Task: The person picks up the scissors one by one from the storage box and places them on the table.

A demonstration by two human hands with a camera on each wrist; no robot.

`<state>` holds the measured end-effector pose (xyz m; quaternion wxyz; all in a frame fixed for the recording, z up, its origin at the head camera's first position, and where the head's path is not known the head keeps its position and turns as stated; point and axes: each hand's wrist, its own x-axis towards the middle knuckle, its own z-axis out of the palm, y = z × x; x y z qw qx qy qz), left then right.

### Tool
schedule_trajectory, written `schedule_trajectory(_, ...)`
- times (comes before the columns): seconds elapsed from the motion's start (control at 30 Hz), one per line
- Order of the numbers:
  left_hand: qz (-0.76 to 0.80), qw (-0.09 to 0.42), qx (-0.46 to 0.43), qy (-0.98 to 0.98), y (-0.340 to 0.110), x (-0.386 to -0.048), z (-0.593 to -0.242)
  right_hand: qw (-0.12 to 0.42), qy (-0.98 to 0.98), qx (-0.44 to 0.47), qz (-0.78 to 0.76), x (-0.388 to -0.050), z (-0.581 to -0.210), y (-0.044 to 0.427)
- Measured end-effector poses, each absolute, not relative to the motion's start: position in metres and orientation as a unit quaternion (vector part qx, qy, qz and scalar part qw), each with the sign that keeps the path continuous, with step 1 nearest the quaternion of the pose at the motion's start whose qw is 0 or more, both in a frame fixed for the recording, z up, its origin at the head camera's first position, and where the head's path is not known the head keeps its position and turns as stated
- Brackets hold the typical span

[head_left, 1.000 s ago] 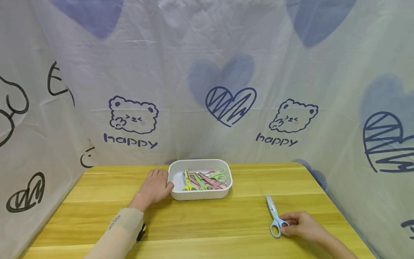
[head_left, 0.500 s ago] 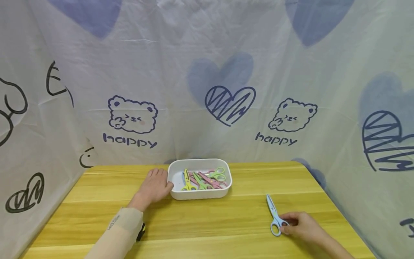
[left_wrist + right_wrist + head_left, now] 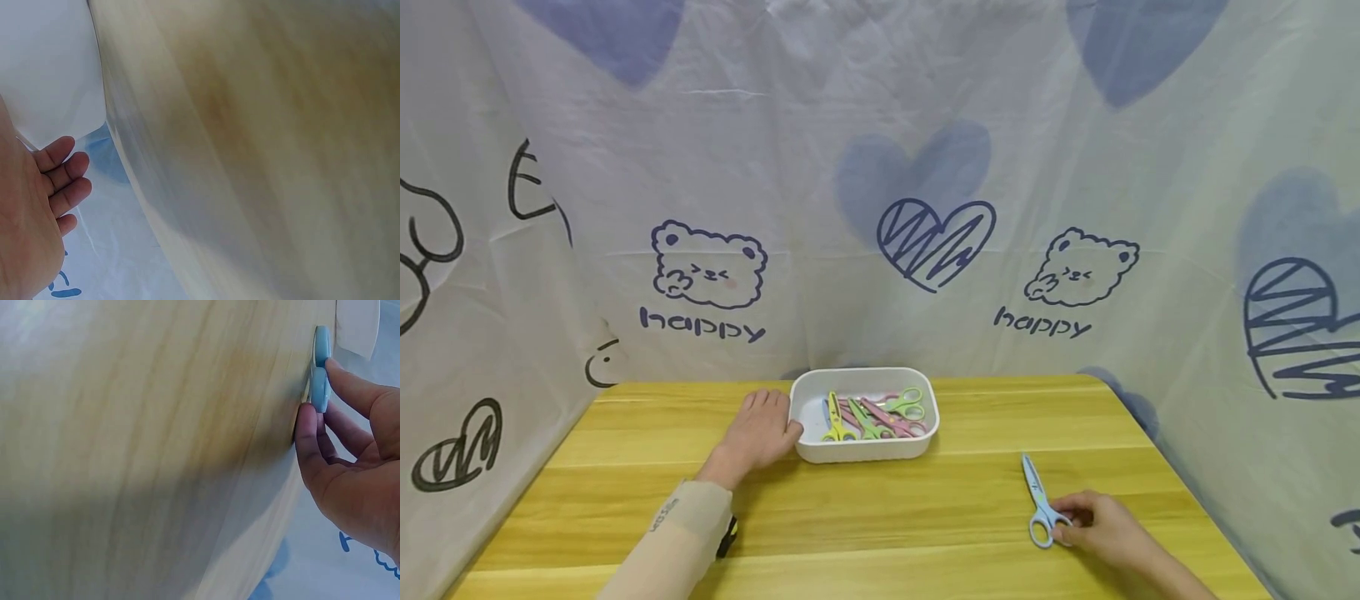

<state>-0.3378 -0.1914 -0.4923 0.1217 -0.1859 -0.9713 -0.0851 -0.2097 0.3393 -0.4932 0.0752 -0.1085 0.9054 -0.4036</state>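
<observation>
Blue scissors (image 3: 1037, 508) lie on the right part of the table, blades pointing away from me. My right hand (image 3: 1101, 527) pinches one of their handle loops between thumb and fingers; in the right wrist view the blue handle (image 3: 319, 389) shows edge-on at the fingertips. At the back of the table stands a white bin (image 3: 861, 452). Inside it are several scissors: yellow (image 3: 833, 421), green and pink, with a bit of blue partly hidden. My left hand (image 3: 760, 433) rests beside the bin's left side, thumb touching it near the front corner, fingers relaxed.
The wooden table (image 3: 880, 517) has its back edge against a white printed curtain (image 3: 820, 167), which also hangs at both sides. Under my left forearm a small black and yellow object (image 3: 727, 537) is partly hidden.
The blue scissors have shifted very slightly to the right, with my right hand still on their handle. The bin and my left hand have stayed in place.
</observation>
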Motion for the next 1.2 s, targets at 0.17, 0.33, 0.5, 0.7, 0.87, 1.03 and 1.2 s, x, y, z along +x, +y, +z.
schedule_trajectory(0.17, -0.085, 0.122, -0.188, -0.971, -0.192, -0.337, -0.492, 0.078, 0.905, -0.106, -0.405, -0.208, -0.49, 0.337)
schedule_trajectory(0.33, -0.084, 0.113, -0.184, -0.973, -0.191, -0.335, -0.487, 0.085, 0.905, -0.105, -0.402, -0.208, -0.488, 0.337)
schedule_trajectory(0.5, -0.079, 0.109, -0.182, -0.974, -0.189, -0.334, -0.484, 0.085, 0.904, -0.11, -0.404, -0.208, -0.488, 0.337)
schedule_trajectory(0.7, -0.086, 0.116, -0.185, -0.972, -0.19, -0.334, -0.483, 0.081, 0.909, -0.084, -0.4, -0.208, -0.488, 0.337)
schedule_trajectory(0.87, -0.087, 0.116, -0.185, -0.972, -0.191, -0.335, -0.486, 0.079, 0.91, -0.067, -0.402, -0.208, -0.485, 0.335)
schedule_trajectory(1.03, -0.085, 0.109, -0.183, -0.973, -0.191, -0.334, -0.485, 0.067, 0.906, -0.061, -0.415, -0.209, -0.48, 0.329)
schedule_trajectory(1.2, -0.083, 0.106, -0.181, -0.974, -0.19, -0.334, -0.485, 0.05, 0.907, -0.047, -0.415, -0.212, -0.475, 0.32)
